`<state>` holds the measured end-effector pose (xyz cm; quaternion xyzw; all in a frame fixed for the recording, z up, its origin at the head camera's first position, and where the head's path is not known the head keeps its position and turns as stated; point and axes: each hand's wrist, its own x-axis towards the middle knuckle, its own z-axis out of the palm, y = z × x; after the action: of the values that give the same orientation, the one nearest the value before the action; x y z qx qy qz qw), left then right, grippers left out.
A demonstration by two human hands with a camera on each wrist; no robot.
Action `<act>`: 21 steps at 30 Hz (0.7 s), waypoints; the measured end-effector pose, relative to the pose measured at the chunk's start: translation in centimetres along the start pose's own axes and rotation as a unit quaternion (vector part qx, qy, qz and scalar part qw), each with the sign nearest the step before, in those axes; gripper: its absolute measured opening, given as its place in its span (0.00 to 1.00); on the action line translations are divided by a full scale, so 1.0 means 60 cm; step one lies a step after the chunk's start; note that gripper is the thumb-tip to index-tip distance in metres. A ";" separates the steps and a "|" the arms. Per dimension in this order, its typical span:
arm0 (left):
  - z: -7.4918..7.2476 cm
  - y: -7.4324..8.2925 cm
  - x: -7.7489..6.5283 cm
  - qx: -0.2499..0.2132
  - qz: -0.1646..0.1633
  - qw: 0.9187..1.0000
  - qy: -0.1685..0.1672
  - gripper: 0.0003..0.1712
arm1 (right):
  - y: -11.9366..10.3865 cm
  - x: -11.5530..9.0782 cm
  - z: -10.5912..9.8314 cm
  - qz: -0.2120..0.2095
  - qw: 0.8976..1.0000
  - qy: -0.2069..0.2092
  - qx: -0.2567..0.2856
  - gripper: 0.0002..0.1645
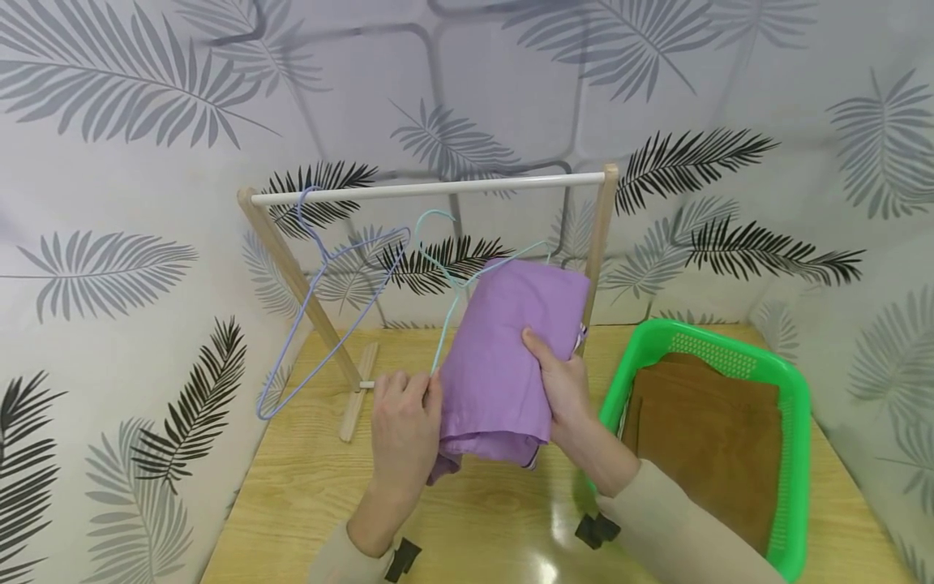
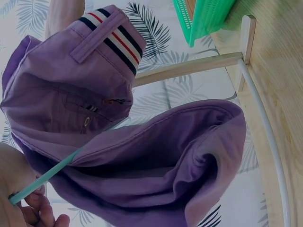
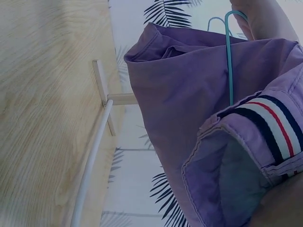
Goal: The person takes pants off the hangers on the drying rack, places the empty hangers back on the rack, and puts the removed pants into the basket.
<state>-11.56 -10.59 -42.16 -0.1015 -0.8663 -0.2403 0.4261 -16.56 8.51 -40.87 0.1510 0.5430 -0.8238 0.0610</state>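
While the left hand [image 1: 404, 426] pinches a mint hanger [image 2: 46, 176], the right hand [image 1: 567, 391] grips a purple garment [image 1: 496, 349], folded, stripe-trimmed.

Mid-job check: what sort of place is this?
Likely a tabletop clothes-hanging setup: a rack with a blue hanger hooked on it, a purple garment held in front, and a green basket with brown cloth.

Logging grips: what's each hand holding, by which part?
Left hand: the teal hanger, by its lower end. Right hand: the purple garment, near its striped waistband.
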 end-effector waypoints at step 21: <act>0.003 -0.010 -0.001 0.006 -0.030 1.000 -0.006 0.17 | 0.003 -0.028 -0.016 -0.054 0.998 0.040 -0.005 0.32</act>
<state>-11.86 -11.03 -42.52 -0.0744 -0.8730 -0.2467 0.4142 -14.75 9.20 -40.89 0.1541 0.5564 -0.8165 -0.0049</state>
